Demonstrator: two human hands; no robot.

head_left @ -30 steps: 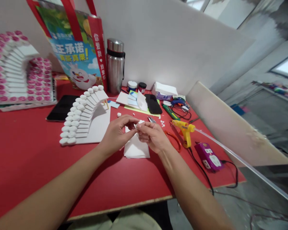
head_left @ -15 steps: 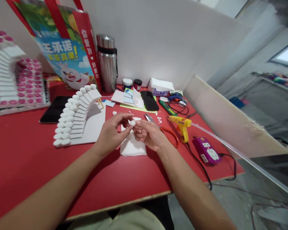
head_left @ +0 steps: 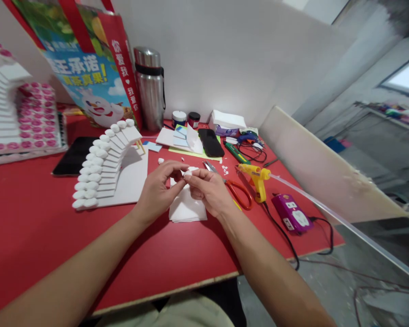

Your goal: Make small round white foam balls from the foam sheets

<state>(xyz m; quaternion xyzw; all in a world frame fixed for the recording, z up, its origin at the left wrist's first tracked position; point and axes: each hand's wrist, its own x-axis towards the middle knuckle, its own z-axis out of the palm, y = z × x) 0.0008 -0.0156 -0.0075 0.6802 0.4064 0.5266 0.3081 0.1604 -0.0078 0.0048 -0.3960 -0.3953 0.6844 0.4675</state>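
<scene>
The left hand (head_left: 159, 188) and right hand (head_left: 209, 190), fingertips nearly closed, pinch a small white piece (head_left: 188, 173) over white sheets (head_left: 187, 210). It looks light and crushable — best held gently by its edge.

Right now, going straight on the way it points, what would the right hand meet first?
Probably the left hand, just past the small white piece that the right hand pinches; exact depth is unclear.

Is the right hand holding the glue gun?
No, the glue gun rests on the red table while the right hand pinches a small white piece.
</scene>
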